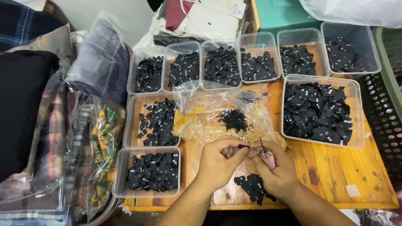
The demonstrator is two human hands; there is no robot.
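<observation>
now the left hand pinches a small black label between thumb and forefinger above the wooden table. the right hand grips a pink-handled pointed tool, its tip just beside the label. a little heap of black labels lies under the right wrist. clear tubs of labels stand around, behind a crumpled plastic bag.

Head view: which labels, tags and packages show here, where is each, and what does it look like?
Black labels: filling clear tubs across the table, small squares with white marks.
Label pile: loose on the wood under the right hand.
Crumpled bag: table centre, clear and yellowish, holding black scraps.
Paper tag: top centre, white, on folded garments.
Bagged fabrics: left, clear wraps, plaid.
</observation>
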